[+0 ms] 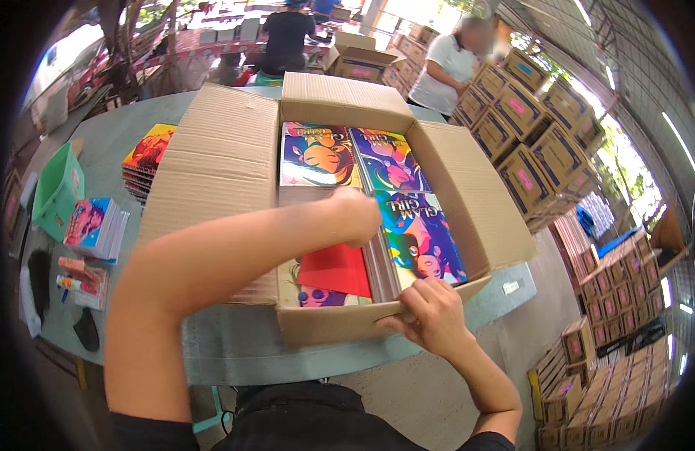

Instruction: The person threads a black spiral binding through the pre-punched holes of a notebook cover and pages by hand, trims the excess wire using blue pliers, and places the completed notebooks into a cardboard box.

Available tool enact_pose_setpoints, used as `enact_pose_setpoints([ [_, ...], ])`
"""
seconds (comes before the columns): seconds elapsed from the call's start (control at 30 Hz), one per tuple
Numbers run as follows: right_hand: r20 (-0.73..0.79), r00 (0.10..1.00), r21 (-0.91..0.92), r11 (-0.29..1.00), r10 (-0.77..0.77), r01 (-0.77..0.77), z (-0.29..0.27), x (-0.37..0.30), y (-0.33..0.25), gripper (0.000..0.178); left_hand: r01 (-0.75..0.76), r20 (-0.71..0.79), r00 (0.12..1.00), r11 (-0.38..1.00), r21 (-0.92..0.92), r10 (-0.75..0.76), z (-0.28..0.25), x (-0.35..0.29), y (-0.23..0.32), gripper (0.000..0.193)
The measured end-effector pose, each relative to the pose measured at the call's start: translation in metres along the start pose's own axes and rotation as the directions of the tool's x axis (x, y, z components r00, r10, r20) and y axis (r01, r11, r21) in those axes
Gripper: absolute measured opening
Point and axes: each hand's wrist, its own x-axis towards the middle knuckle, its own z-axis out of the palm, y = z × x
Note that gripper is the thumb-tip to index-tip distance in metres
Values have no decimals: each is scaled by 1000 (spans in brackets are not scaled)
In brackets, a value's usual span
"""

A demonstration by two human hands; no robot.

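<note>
An open cardboard box [347, 319] stands before me on the table, packed with stacks of colourful illustrated booklets. Two stacks, a far left one [321, 154] and a far right one [391, 158], fill its far half; a third booklet stack [423, 233] lies near right. Over the near left stack rests a red sheet [336, 270], partly covering a booklet [321, 297]. My left hand [355, 216] is inside the box just above the red sheet, its fingers hidden and slightly blurred. With fingers over the near rim and thumb outside, my right hand [434, 316] grips the box wall.
Left on the table [235, 353] are a booklet stack [148, 154], a green basket [60, 192], another booklet pile [99, 225] and small items including a glue bottle [69, 283]. Stacked cartons [524, 113] rise at right. Two people [287, 41] [445, 71] work beyond the table.
</note>
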Motion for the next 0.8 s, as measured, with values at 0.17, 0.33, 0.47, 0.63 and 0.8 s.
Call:
enact_pose_setpoints([
  [0.17, 378, 888, 290, 944, -263, 156, -23, 64, 48, 39, 18, 292, 956, 999, 39, -28, 58, 76, -5, 32],
  [0.33, 436, 680, -113, 713, -590, 692, 56, 86, 79, 40, -172, 379, 912, 985, 6, 156, 83, 93, -13, 36],
  [0.47, 797, 495, -27, 798, -346, 601, 43, 94, 76, 30, -70, 399, 903, 973, -222, 156, 58, 74, -5, 37],
  [0.63, 732, 543, 42, 822, -412, 568, -5, 104, 78, 27, 227, 357, 930, 623, -749, 90, 65, 63, -8, 26],
  [0.8, 599, 609, 63, 789, -520, 611, -11, 97, 92, 29, 290, 289, 952, 6, -957, 98, 66, 70, -4, 21],
])
